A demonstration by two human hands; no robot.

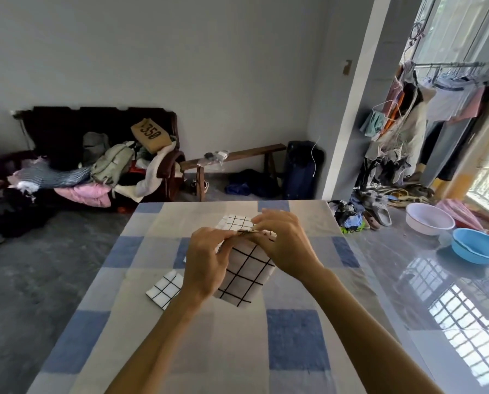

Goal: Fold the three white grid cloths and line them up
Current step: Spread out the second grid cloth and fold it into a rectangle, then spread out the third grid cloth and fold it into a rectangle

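White fabric w/ black lines: the held grid cloth [246,277] hangs folded above the table, gripped along its top edge by both hands. The left hand [203,263] has its fingers curled round the left part of that edge, and the right hand [283,243] pinches the right part w/ its fingertips. The 2nd grid cloth [165,288] lies folded on the checked tablecloth [294,336], just left of the left wrist. The 3rd grid cloth [236,221] lies flat behind the hands, partly hidden. Far right, on a glossy grey surface [408,265], a white basin [429,218] & a blue basin [477,245] sit near each other.

"350" on tan box [150,135], on sofa
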